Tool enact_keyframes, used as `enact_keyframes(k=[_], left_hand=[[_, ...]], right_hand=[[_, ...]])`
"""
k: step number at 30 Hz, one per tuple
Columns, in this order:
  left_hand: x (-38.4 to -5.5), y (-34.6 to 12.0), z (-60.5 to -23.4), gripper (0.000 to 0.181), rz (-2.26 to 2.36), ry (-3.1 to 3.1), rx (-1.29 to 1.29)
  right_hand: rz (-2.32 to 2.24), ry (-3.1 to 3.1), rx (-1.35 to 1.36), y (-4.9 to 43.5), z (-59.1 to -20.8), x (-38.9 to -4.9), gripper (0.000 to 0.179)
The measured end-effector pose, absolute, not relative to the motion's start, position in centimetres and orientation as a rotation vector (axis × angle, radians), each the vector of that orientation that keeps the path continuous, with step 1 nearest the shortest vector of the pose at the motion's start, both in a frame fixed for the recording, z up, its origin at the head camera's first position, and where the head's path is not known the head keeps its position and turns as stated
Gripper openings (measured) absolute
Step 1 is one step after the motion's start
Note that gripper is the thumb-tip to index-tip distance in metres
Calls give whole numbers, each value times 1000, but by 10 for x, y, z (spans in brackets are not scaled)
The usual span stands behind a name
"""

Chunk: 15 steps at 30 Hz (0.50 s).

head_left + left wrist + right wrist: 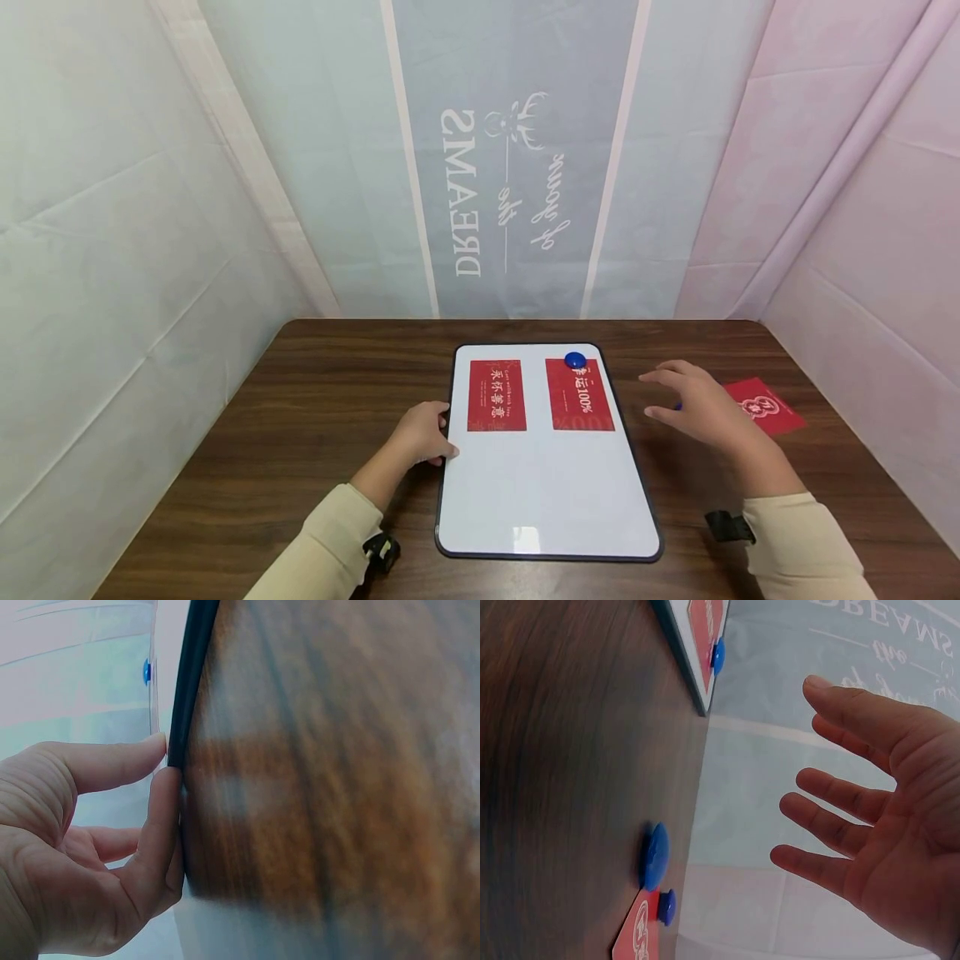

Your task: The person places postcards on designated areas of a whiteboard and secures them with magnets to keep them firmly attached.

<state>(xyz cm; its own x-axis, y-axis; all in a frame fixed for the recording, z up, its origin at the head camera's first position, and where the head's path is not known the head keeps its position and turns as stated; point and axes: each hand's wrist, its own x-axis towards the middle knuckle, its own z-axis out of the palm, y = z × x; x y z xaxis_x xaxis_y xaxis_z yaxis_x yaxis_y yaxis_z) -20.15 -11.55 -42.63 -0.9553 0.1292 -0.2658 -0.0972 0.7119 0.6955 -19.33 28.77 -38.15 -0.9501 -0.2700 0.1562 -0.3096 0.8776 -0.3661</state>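
A whiteboard point(547, 500) with a dark rim lies on the table, and my left hand point(420, 435) holds its left edge. In the left wrist view, thumb and fingers pinch the rim. Two red cards with white writing lie on the board: a left card point(497, 398) and a right card point(581, 400). A round blue magnet point(575, 360) sits at the top of the right card. Off the board's right side, my right hand point(697, 408) hovers above the table, fingers spread and holding nothing. It partly hides what lies beneath it.
On the table at the right lies another red card point(768, 404). Near it, the right wrist view shows a larger blue magnet point(656, 857) and a smaller-looking blue magnet point(667, 907). The brown table point(322, 400) meets fabric walls at the back and sides.
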Motion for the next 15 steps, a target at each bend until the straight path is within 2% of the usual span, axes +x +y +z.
enact_keyframes(k=[15], left_hand=[[-200, -115, -424, 78, 1108, 2612, 1]], right_hand=[[554, -2993, 453, 308, -396, -201, 47]])
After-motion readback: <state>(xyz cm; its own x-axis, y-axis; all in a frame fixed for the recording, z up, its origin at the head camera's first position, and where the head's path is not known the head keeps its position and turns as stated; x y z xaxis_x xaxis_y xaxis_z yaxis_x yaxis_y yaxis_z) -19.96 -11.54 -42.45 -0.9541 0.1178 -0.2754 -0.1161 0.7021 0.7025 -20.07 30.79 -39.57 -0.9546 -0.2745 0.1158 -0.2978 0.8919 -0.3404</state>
